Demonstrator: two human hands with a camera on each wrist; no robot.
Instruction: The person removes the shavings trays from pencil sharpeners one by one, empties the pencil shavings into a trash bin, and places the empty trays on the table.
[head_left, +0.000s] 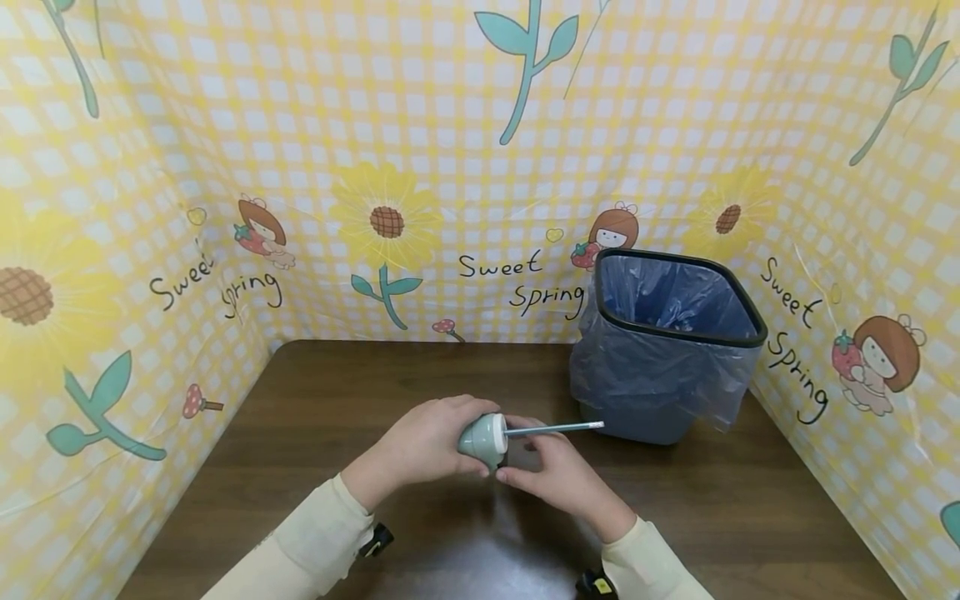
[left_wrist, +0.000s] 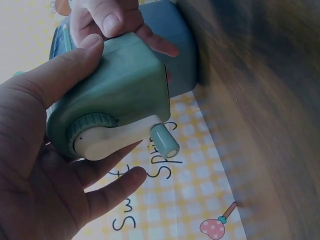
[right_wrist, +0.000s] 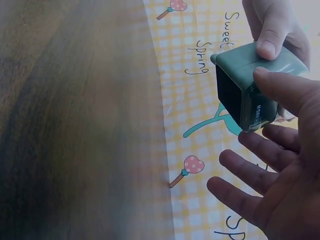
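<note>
A green crank pencil sharpener (head_left: 480,440) is held up over the table, its dark end (right_wrist: 231,95) showing in the right wrist view. A blue-green pencil (head_left: 558,429) sticks out of its white front, pointing right. My left hand (head_left: 423,442) grips the body, thumb on one side. The pale crank arm with its green knob (left_wrist: 164,141) faces the left palm. On the other side my right hand (head_left: 558,475) pinches the body between thumb (right_wrist: 280,85) and a fingertip, the remaining fingers spread.
A grey-blue bin (head_left: 637,421) lined with a clear plastic bag stands at the back right of the brown wooden table (head_left: 360,375). Yellow checked cloth (head_left: 450,167) with printed flowers and letters covers the back and both sides.
</note>
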